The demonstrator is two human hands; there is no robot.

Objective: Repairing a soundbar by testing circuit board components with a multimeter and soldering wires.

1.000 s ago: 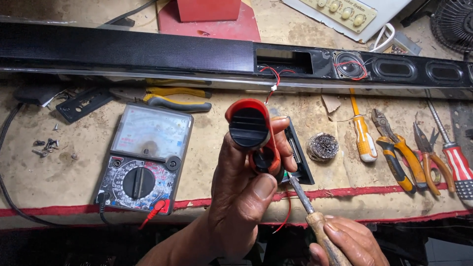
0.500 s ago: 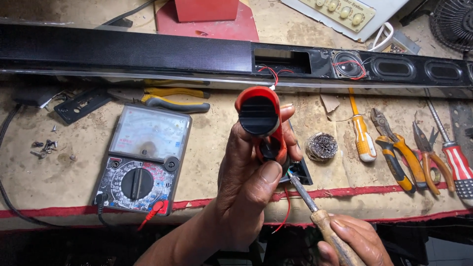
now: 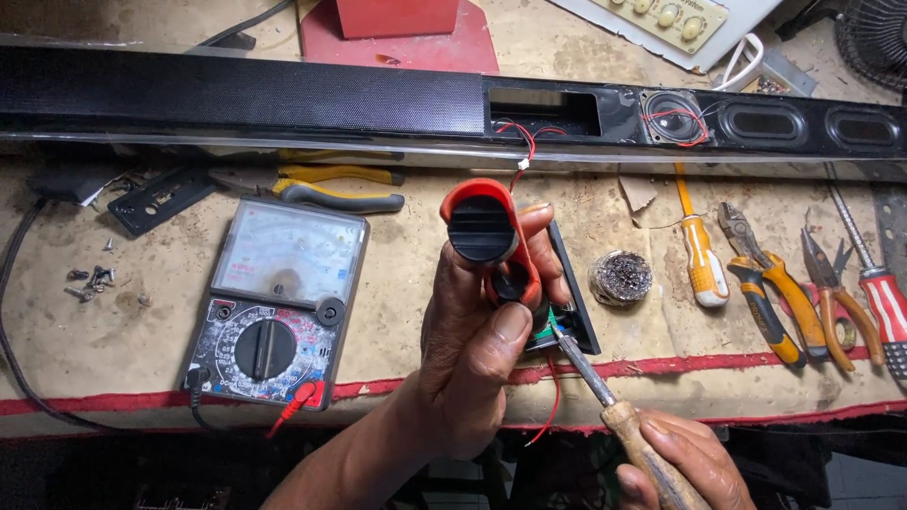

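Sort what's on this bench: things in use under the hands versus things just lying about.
In use:
left hand
red and black tool
right hand
soldering iron
small green circuit board

Lying about:
multimeter
long black speaker bar
orange screwdriver
pliers
loose screws

A long soundbar [image 3: 283, 94] lies along the workbench's [image 3: 85, 321] far edge. A multimeter [image 3: 274, 302] sits near the front edge, pliers [image 3: 331, 189] behind it, screwdrivers [image 3: 699, 255] toward the right edge.

The left hand [image 3: 482, 349] has raised the red tool [image 3: 487, 231] slightly.
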